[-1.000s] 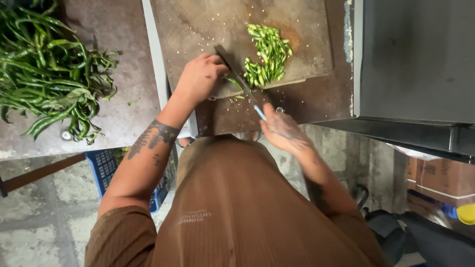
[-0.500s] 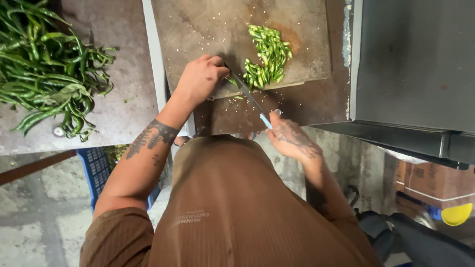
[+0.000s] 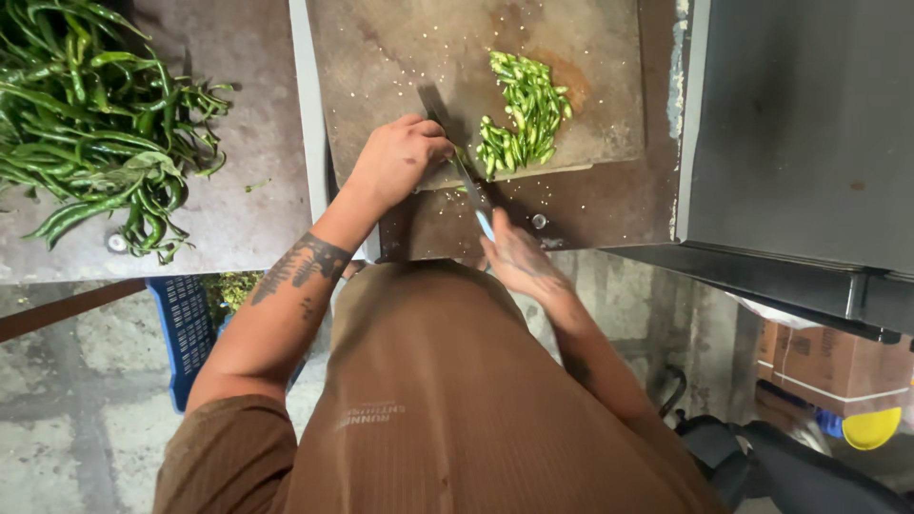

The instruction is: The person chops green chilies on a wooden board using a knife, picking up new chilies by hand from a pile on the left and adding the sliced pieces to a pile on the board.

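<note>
Two hands: left [image 3: 400, 157] clenched on chillies | right [image 3: 519, 257] grips knife [image 3: 457, 157] | worn board [image 3: 400, 48]

A worker in a brown, finely ribbed short-sleeved shirt [image 3: 447, 400], seen from above. Small pale lettering runs across the shirt's chest. Dark tattoo work [image 3: 303, 266] wraps the left forearm; fainter inked lines mark the right forearm and the back of the right hand [image 3: 519, 262]. The left hand [image 3: 400, 160] is bare, with no rings or wristband visible.
</note>
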